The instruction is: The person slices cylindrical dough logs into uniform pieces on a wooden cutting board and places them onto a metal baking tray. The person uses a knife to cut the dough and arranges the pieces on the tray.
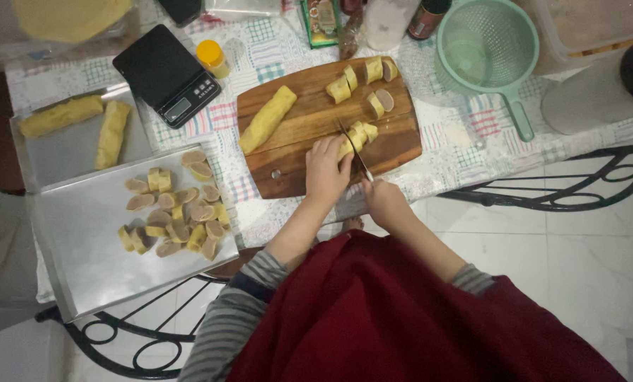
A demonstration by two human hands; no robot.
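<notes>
Two trays at nine o'clock, the near tray (83, 269) piled with cut pieces (171, 212). At centre, the left hand (326, 170) pins a dough roll (355, 138) on the cutting board (309, 106); the right hand (384, 201) grips the knife (355, 152), mid-slice. Judging by this, the following cut wants an even shift along the roll.

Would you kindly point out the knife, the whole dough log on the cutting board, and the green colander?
knife (359, 160): head view, middle of the blade.
whole dough log (268, 119): head view, middle of the log.
green colander (488, 44): head view, inside of the bowl.
</notes>
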